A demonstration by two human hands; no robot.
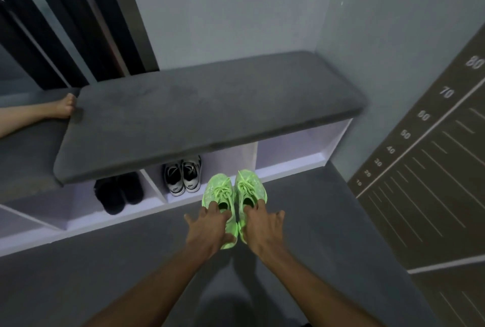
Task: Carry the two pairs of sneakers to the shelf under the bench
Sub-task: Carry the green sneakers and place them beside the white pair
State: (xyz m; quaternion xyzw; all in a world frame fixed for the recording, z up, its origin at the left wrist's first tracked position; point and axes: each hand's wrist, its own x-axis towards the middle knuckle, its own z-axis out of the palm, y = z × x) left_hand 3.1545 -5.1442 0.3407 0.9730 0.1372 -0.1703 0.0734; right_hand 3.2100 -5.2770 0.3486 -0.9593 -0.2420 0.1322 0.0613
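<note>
Green sneakers point(233, 200), one pair, held side by side above the grey floor point(105, 274), toes pointing toward the shelf point(183, 202). Left hand point(210, 229) grasps the left shoe with fingers hooked into its opening; right hand point(262, 227) grips the right shoe the same way. Just beyond the toes, the white shelf with dividers runs under the table point(199, 114), which carries a dark grey cushion. Middle compartment holds a black-and-white pair of sneakers point(183, 178), toes outward. Compartment to its left holds a black pair of shoes point(119, 193). Right compartment lies past the green toes. Far left, another person's bare foot point(64, 106) rests against the cushion's end. Right wall bears a numbered height chart point(425, 169).
</note>
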